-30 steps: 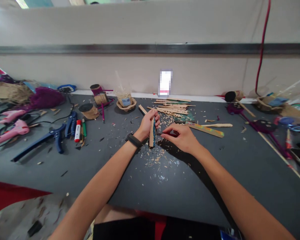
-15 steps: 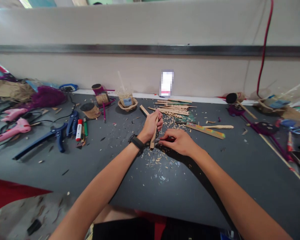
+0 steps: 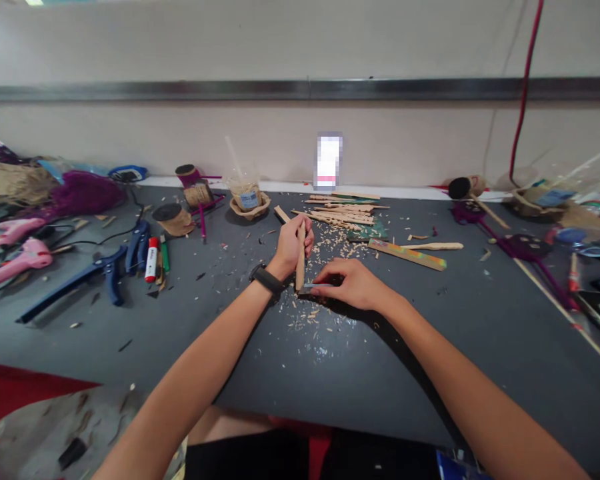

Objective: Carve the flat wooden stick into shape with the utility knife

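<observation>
My left hand (image 3: pixel 289 245), with a dark watch on its wrist, is closed around a pale wooden stick (image 3: pixel 301 265) that points down toward me. My right hand (image 3: pixel 353 281) pinches a thin grey metal blade (image 3: pixel 307 289), its edge at the stick's lower end. Fingers hide much of the blade. Another flat wooden strip (image 3: pixel 281 214) shows just beyond my left hand. Wood shavings (image 3: pixel 320 308) lie scattered beneath and around both hands.
Carved sticks (image 3: pixel 347 215) are piled beyond my hands, with a coloured strip (image 3: pixel 407 255) at right. On the left are a blue cutter tool (image 3: pixel 75 283), a red marker (image 3: pixel 151 260) and pink glue guns (image 3: pixel 23 260). A plastic cup (image 3: pixel 246 195) and a phone (image 3: pixel 329 160) stand at the back.
The blade has come across to the left, onto the stick's lower end. The held stick stands straighter in my left hand. The whole view has shifted slightly.
</observation>
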Demonstrator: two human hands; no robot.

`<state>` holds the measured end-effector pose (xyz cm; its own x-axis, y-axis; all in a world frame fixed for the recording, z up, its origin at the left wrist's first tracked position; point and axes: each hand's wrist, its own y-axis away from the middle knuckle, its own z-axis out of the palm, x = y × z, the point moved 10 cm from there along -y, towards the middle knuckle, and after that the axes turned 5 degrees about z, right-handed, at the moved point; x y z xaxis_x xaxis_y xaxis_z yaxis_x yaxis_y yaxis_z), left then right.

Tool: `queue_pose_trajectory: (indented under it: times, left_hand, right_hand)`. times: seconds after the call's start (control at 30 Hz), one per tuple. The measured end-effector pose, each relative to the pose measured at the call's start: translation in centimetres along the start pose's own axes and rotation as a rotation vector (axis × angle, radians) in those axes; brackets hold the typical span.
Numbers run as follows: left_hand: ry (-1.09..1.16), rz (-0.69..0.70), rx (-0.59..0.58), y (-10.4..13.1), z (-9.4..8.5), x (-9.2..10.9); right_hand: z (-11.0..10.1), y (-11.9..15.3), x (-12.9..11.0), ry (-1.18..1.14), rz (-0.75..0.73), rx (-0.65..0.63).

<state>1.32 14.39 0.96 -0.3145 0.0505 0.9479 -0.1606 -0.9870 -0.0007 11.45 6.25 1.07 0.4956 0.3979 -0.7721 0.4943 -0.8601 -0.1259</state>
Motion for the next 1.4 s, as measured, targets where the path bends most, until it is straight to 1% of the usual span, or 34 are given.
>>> queue_pose_trajectory:
  times: [0.1, 0.17, 0.23, 0.33, 0.43, 0.5, 0.57, 0.73, 0.8, 0.87, 0.93, 1.03, 1.17, 1.23, 1.3, 1.4]
  left_hand:
    - [-0.036, 0.088, -0.009, -0.1, 0.1, 0.7]
    - [-0.049, 0.123, -0.007, -0.1, 0.1, 1.1]
    - [-0.057, 0.137, -0.007, -0.1, 0.1, 1.3]
    - [-0.078, 0.117, -0.054, 0.2, 0.8, 1.1]
    - [-0.138, 0.122, -0.096, 0.4, 1.5, 0.7]
    - [-0.184, 0.155, -0.065, 0.4, 1.4, 0.8]
    - [-0.21, 0.181, -0.003, 0.4, 0.9, 0.9]
    - [-0.264, 0.177, 0.124, 0.7, 0.0, 1.2]
    - [-0.285, 0.176, 0.155, 1.0, 0.0, 1.4]
    - [-0.291, 0.188, 0.161, 1.2, 0.1, 1.6]
    - [-0.284, 0.201, 0.138, 1.3, 0.4, 1.7]
    - [-0.235, 0.172, 0.059, 1.0, 0.8, 1.2]
    - [-0.017, 0.019, -0.117, 0.5, 1.7, -0.2]
    - [0.06, -0.045, -0.178, 0.6, 2.1, -0.5]
    - [0.085, -0.064, -0.192, 0.6, 2.0, -0.3]
    - [0.062, -0.055, -0.199, 0.7, 2.0, 0.1]
  right_hand:
    - [-1.8, 0.2, -0.1, 0.027, 0.001, 0.134]
    - [-2.7, 0.4, -0.7, 0.073, -0.057, 0.219]
    - [-3.0, 0.6, -1.4, 0.115, -0.121, 0.249]
    - [-2.5, 0.7, -1.8, 0.19, -0.163, 0.225]
    - [-2.2, 0.7, -1.9, 0.246, -0.163, 0.191]
    - [-2.0, 0.8, -1.9, 0.259, -0.157, 0.161]
    - [-1.9, 0.8, -1.8, 0.247, -0.156, 0.145]
    - [-2.4, 1.0, -1.5, 0.224, -0.131, 0.187]
    - [-2.5, 1.0, -1.5, 0.231, -0.127, 0.195]
    - [-2.5, 1.0, -1.6, 0.235, -0.122, 0.19]
    - [-2.3, 0.9, -1.6, 0.241, -0.112, 0.173]
    - [-1.6, 0.8, -1.7, 0.272, -0.093, 0.12]
    - [-0.6, 1.0, -1.6, 0.314, -0.036, 0.046]
    - [0.2, 1.2, -1.6, 0.344, -0.022, -0.008]
    - [0.8, 1.4, -1.6, 0.384, -0.017, -0.051]
    - [1.0, 1.6, -1.6, 0.386, -0.022, -0.069]
